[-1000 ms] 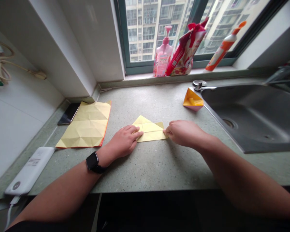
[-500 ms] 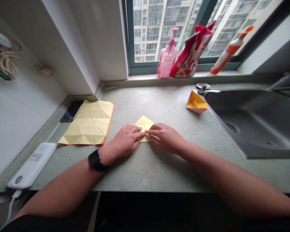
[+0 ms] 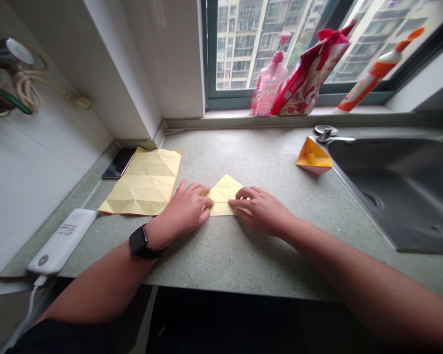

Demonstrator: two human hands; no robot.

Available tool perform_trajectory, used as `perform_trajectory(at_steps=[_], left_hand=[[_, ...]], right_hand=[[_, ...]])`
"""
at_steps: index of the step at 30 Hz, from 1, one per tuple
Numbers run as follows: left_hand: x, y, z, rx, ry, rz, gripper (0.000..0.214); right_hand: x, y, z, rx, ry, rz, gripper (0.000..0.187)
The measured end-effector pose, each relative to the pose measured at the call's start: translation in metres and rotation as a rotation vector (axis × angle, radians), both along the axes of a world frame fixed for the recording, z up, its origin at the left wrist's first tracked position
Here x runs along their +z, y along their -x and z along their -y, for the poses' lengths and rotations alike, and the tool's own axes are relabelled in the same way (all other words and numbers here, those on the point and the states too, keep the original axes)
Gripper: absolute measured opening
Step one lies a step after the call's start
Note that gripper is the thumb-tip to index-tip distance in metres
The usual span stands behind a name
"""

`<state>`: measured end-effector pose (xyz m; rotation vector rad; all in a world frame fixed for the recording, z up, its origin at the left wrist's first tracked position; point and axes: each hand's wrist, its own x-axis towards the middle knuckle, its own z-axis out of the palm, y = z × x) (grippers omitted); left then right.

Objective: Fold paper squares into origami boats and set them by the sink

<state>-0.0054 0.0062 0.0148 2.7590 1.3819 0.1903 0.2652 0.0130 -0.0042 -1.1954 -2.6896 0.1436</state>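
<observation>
Pressing on a folded yellow paper triangle point(image 3: 224, 192) at centre frame, the left hand point(image 3: 186, 206) and right hand point(image 3: 260, 211) sit on opposite sides of it, close together but not touching, on the stone counter point(image 3: 221, 260). A creased yellow sheet point(image 3: 143, 182) lies just left of the left hand; a folded orange paper piece point(image 3: 313, 156) sits upper right, beside the sink point(image 3: 391, 196)
</observation>
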Motion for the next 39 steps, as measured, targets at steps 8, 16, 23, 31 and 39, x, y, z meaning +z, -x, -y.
perform_trajectory(at_steps=[8, 16, 23, 31, 39], left_hand=[[0.012, 0.022, 0.001, 0.097, 0.045, -0.034, 0.029], [0.016, 0.029, -0.008, 0.133, -0.119, 0.094, 0.029], [-0.006, -0.003, 0.002, -0.196, 0.012, 0.22, 0.045], [-0.013, -0.018, 0.005, -0.155, 0.011, 0.056, 0.041], [-0.007, -0.013, 0.006, -0.051, -0.007, 0.052, 0.028]], right_hand=[[-0.001, 0.0, 0.001, 0.001, -0.003, 0.008, 0.02], [-0.001, 0.0, 0.001, 0.005, -0.012, 0.012, 0.021], [0.001, -0.002, 0.0, 0.012, -0.001, 0.0, 0.023], [0.004, -0.001, 0.002, 0.008, 0.008, 0.016, 0.024], [0.016, -0.006, 0.009, -0.132, 0.036, 0.117, 0.029]])
